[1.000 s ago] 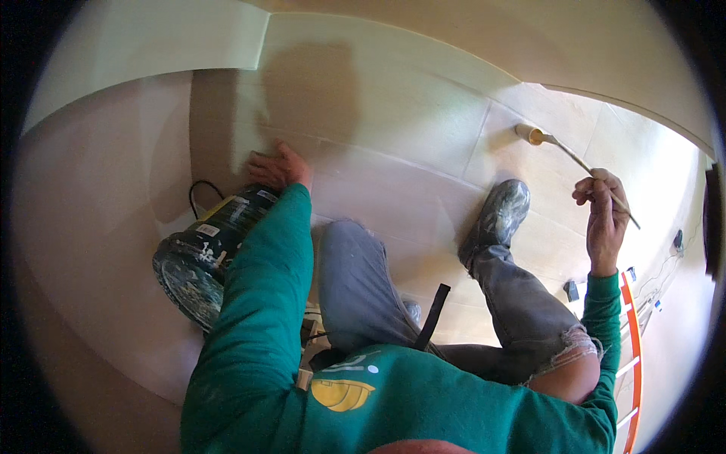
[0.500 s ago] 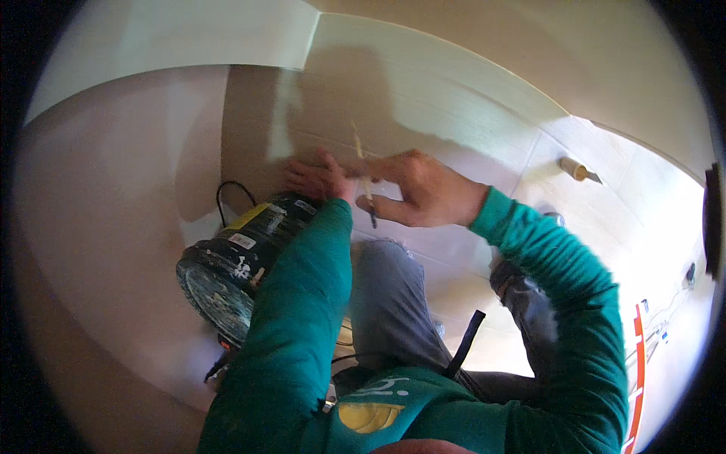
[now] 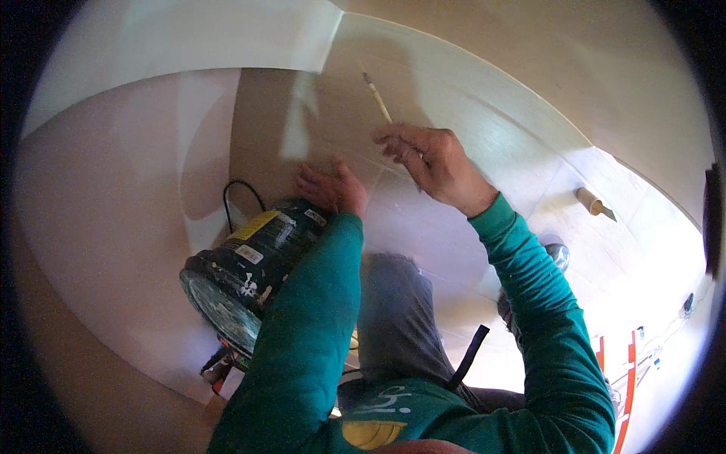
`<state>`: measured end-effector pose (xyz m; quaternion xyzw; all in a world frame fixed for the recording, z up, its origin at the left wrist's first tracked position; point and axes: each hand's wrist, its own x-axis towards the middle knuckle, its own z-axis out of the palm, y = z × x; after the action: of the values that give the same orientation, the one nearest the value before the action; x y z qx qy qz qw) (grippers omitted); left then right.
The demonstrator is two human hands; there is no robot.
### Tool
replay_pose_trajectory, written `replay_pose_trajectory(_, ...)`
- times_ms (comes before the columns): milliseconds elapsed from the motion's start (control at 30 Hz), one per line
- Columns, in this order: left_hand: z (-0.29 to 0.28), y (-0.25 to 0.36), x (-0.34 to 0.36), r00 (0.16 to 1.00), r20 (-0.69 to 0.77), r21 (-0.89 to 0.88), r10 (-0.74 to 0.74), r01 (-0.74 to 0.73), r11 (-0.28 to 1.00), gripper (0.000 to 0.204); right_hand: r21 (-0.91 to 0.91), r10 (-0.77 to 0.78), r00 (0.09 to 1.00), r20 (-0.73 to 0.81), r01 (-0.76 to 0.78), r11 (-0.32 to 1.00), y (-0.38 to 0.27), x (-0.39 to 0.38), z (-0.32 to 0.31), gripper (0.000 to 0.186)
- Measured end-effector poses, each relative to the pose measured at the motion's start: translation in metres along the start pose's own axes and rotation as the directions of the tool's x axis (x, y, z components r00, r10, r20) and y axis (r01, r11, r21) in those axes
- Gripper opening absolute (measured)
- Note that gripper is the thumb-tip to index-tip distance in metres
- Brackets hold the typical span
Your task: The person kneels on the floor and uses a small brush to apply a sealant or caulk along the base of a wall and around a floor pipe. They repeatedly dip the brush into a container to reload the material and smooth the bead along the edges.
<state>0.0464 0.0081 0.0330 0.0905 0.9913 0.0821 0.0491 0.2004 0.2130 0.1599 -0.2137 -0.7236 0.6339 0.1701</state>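
My right hand [image 3: 435, 163] is closed around a thin paintbrush [image 3: 376, 97] with a pale handle. Its narrow dark end points away from me, towards the wall corner. My left hand [image 3: 333, 185] has its fingers spread at the far end of a dark bucket [image 3: 261, 242]. Whether the palm presses on the bucket cannot be made out. The bucket lies tilted at my left, its round near end smeared with dried paint. A yellow label and white splashes show on its side.
A pale wall [image 3: 128, 166] rises close at the left. On the tiled floor [image 3: 484, 174] at the right lies a beige cylinder [image 3: 590, 201] with a grey blade-like piece. A black cable [image 3: 240, 183] loops behind the bucket. Red-and-white strips [image 3: 630, 378] stand at the far right.
My right hand has moved away from the left hand, upwards in the picture. The paintbrush, earlier hanging across near my left wrist, now points away. My left hand remains by the bucket.
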Motion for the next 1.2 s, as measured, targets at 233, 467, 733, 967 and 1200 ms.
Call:
replay_pose_trajectory(233, -0.002, 0.002, -0.002, 0.996, -0.069, 0.078, 0.055, -0.05, 0.996, 0.084, 0.152, 0.235, 0.927, -0.291, -0.198, 0.968, 0.049, 0.046, 0.027, 0.023)
replay_pose_trajectory(467, -0.003, -0.002, -0.003, 0.996, -0.037, 0.062, 0.087, -0.084, 0.995, 0.084, -0.024, 0.295, 0.827, -0.478, -0.348, 0.937, 0.092, 0.1, 0.042, 0.035)
replay_pose_trajectory(733, 0.0, -0.002, -0.002, 0.994, -0.066, 0.092, 0.091, -0.084, 0.992, 0.085, 0.023, 0.275, 0.805, -0.525, -0.31, 0.95, 0.101, 0.141, 0.037, 0.039)
replay_pose_trajectory(967, -0.002, -0.001, -0.001, 0.992, -0.055, 0.102, 0.115, -0.109, 0.989, 0.086, -0.044, 0.236, 0.817, -0.526, -0.303, 0.952, 0.107, 0.161, 0.034, 0.041)
replay_pose_trajectory(1200, -0.003, 0.003, -0.004, 0.996, -0.044, 0.126, 0.077, -0.071, 0.989, 0.089, -0.059, 0.238, 0.823, -0.516, -0.311, 0.948, 0.106, 0.164, 0.028, 0.041)
